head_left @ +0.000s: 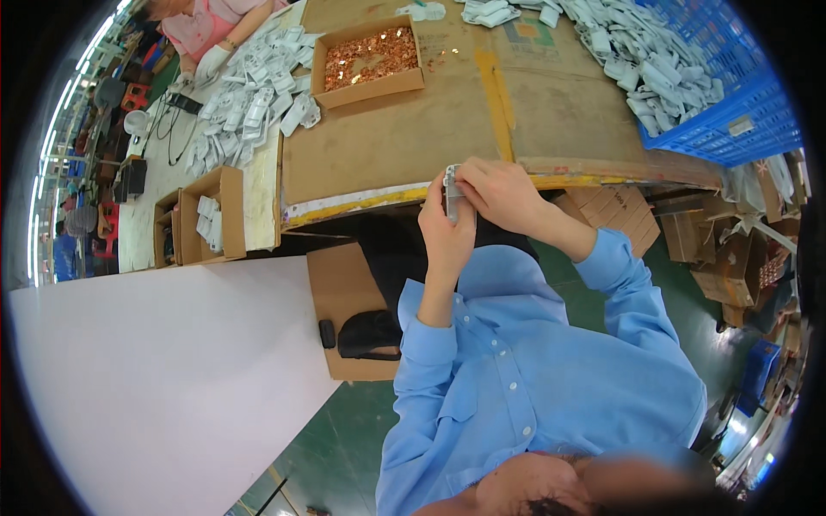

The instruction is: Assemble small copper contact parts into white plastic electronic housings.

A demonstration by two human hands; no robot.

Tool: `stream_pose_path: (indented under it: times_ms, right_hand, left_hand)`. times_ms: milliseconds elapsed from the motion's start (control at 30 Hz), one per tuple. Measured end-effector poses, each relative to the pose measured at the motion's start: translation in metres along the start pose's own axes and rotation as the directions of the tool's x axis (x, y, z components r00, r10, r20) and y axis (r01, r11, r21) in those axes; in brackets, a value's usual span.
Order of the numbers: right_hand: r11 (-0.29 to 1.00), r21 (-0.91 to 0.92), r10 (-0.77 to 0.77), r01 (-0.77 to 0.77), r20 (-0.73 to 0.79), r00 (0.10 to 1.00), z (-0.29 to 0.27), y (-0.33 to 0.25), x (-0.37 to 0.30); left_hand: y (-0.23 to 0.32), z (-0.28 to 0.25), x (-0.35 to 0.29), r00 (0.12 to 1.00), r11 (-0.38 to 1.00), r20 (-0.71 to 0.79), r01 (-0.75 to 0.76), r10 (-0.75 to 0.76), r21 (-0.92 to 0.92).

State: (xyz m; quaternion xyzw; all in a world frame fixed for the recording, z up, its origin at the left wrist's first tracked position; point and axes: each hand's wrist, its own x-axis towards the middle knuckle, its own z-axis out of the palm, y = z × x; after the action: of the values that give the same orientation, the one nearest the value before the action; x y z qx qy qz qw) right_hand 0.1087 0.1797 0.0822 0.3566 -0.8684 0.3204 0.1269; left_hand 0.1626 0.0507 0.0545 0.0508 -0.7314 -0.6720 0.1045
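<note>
Close in front of my body, at the near edge of the work table, my left hand (pixel 447 232) grips a small, pale grey-white plastic housing (pixel 452 205), held upright. My right hand (pixel 503 196) comes in from the right, its fingers drawn together against the upper part of the housing. Anything pinched between those fingertips is hidden. Beyond my hands, a shallow cardboard box (pixel 411 83) holds many small copper-coloured metal pieces (pixel 370 58). Similar pale plastic parts (pixel 249 103) are heaped left of this box.
A blue plastic crate (pixel 731 120) on the right has more pale parts (pixel 658 73) spilling from it. Cardboard (pixel 387 155) covers the table. At the far left, another person's gloved hand (pixel 212 64) is beside the heap. A small carton (pixel 231 211) holds pale parts.
</note>
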Motion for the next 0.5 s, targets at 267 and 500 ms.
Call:
stream_pose_path:
  times_ms: [267,500]
  right_hand:
    - [0.878,0.385,0.331,-0.283,-0.063,0.941,-0.009,-0.006,-0.008]
    - [0.894,0.348,0.31,-0.284,-0.018,0.951,-0.001,-0.018,-0.019]
  left_hand:
    - [-0.004,-0.001,-0.011,0.995,0.989,-0.014,-0.101,0.1,-0.106]
    - [0.009,-0.007,-0.016,0.999,0.994,0.026,0.039,-0.036,-0.098]
